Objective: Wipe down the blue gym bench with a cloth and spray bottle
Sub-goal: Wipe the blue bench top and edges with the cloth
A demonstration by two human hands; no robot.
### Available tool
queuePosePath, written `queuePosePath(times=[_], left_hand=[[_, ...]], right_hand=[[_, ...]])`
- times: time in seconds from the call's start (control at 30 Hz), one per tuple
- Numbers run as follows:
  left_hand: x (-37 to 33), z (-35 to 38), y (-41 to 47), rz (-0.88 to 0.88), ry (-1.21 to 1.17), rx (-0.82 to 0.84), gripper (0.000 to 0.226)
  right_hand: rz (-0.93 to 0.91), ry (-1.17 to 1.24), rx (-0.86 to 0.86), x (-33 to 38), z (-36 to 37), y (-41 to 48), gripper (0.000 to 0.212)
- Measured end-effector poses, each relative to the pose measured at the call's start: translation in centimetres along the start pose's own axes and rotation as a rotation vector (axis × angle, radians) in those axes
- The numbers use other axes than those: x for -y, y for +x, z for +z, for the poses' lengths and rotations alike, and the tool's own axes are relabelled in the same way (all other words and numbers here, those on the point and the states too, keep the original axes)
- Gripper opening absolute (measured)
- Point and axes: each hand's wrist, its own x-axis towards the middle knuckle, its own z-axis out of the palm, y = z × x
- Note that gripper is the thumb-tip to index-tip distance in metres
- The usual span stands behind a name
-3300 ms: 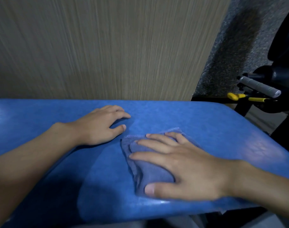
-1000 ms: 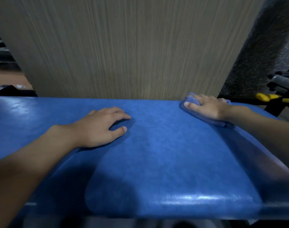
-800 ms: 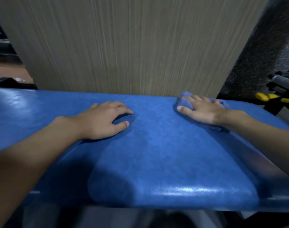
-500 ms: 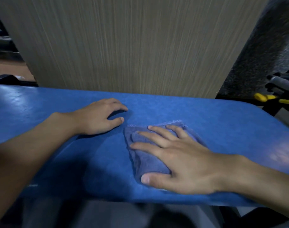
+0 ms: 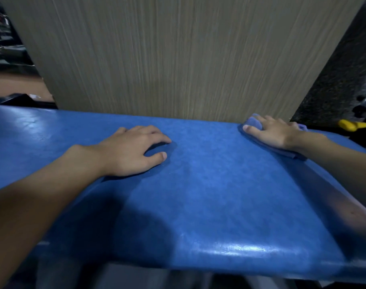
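The blue gym bench (image 5: 209, 197) fills the lower view from left to right. My left hand (image 5: 134, 150) rests palm down on its padding at centre left, fingers loosely spread, holding nothing. My right hand (image 5: 271, 132) presses a folded blue cloth (image 5: 253, 123) flat against the bench's far right edge, fingers mostly straight on top of it. Part of the cloth sticks out under my wrist. No spray bottle is in view.
A beige wood-grain panel (image 5: 178, 59) stands right behind the bench. Dark speckled flooring and black gym equipment with a yellow handle (image 5: 347, 125) lie at the far right. Dark equipment sits at the far left (image 5: 3, 38).
Half a second ago my right hand pressed the cloth near the bench's front centre. It has slid the cloth away to the far right edge. My left hand stayed put.
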Motion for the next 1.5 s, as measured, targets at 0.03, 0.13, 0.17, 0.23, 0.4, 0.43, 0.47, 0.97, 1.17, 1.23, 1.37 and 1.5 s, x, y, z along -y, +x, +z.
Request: queuePosePath(times=[0.03, 0.13, 0.17, 0.23, 0.4, 0.43, 0.47, 0.97, 1.17, 1.23, 1.37, 1.5], left_hand=[[0.1, 0.0, 0.0, 0.001, -0.002, 0.005, 0.078], [0.3, 0.0, 0.0, 0.011, -0.019, -0.004, 0.077], [0.4, 0.0, -0.1, 0.014, -0.025, -0.010, 0.077], [0.7, 0.0, -0.2, 0.017, -0.047, -0.026, 0.076], [1.3, 0.3, -0.5, 0.045, -0.174, -0.077, 0.066], [1.4, 0.2, -0.7, 0.031, -0.185, -0.079, 0.058], [1.5, 0.0, -0.9, 0.006, -0.183, -0.087, 0.050], [-16.5, 0.9, -4.1, 0.134, 0.128, 0.218, 0.084], [-13.2, 0.7, 3.4, 0.073, 0.116, 0.164, 0.073], [-10.6, 0.5, 7.0, 0.025, 0.093, 0.142, 0.075], [-5.5, -0.2, 12.4, -0.241, 0.026, 0.137, 0.067], [-5.3, 0.1, 13.1, -0.262, 0.036, 0.150, 0.064]], right_hand=[[-0.010, -0.006, -0.001, 0.7, 0.2, -0.5, 0.083], [-0.157, 0.003, -0.004, 3.8, 0.3, -4.3, 0.085], [-0.241, -0.001, -0.008, 5.2, 0.4, -6.2, 0.086], [-0.433, -0.009, -0.004, 8.2, 0.6, -10.6, 0.089], [-0.790, 0.001, 0.053, 12.7, 1.1, -19.5, 0.073], [-0.813, 0.002, 0.070, 12.9, 1.1, -20.1, 0.072], [-0.827, 0.012, 0.078, 13.0, 0.9, -20.5, 0.071], [-0.196, 0.168, -0.100, -1.5, 1.6, -13.4, 0.049], [-0.225, 0.164, -0.134, -1.9, 2.4, -13.3, 0.076], [-0.220, 0.133, -0.098, -1.8, 2.4, -13.4, 0.077], [-0.219, 0.119, -0.063, -1.5, 2.1, -13.7, 0.069], [-0.222, 0.125, -0.059, -1.4, 2.0, -13.7, 0.062]])
